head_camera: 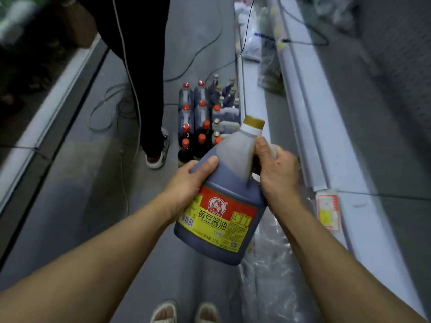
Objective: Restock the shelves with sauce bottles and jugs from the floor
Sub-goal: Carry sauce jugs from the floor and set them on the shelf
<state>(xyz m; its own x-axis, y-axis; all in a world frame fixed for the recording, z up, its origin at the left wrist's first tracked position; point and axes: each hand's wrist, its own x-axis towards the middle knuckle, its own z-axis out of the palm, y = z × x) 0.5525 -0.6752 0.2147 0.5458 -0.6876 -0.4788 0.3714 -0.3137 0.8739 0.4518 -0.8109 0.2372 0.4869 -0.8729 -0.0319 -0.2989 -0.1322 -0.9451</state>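
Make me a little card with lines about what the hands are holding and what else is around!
held: jug of dark sauce, yellow cap, red and yellow label, tilted
left hand: grips the jug's side
right hand: grips the jug's handle near the neck
floor: bottles and jugs standing in a cluster, red and yellow caps
shelf: white, on the right
nearby: another person's leg, cables, plastic wrap

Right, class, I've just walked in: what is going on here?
A person is holding a jug of dark sauce in the air with both hands: the left hand grips its side, the right hand grips the handle near the neck. More bottles stand on the floor ahead beside a shelf, with another person's leg next to them.
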